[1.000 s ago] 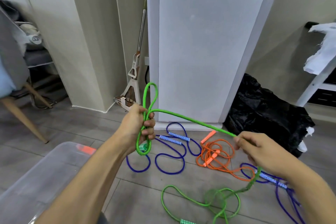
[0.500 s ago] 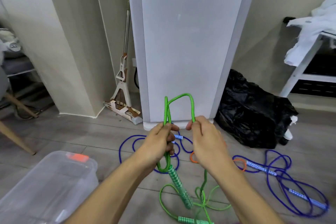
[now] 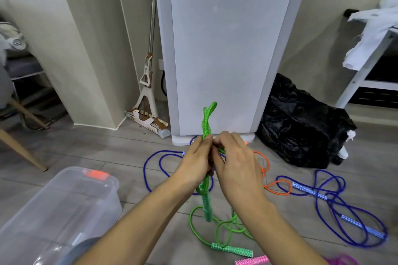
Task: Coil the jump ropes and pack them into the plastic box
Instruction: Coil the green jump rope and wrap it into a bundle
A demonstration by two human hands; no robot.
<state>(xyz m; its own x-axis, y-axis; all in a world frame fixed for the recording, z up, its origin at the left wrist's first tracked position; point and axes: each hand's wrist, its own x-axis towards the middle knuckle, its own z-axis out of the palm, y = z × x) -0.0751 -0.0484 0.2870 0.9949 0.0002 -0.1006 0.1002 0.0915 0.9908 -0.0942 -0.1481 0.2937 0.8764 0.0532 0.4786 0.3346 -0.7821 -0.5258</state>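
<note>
The two hands hide the middle of the green rope (image 3: pixel 207 121), so how its strands cross between them cannot be told. Its hanging handle (image 3: pixel 207 208) is blurred. The plastic box (image 3: pixel 64 204) is cut off at the left and bottom edges, and the pink handle (image 3: pixel 252 261) at the bottom edge.

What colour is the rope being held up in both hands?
Bright green rope, clearest in the head view.

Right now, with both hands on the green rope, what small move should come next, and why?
Probably draw up another length and fold it into the bundle. Both the left hand and the right hand grip the green rope, but much of it lies loose on the floor, one green handle with it.
</note>
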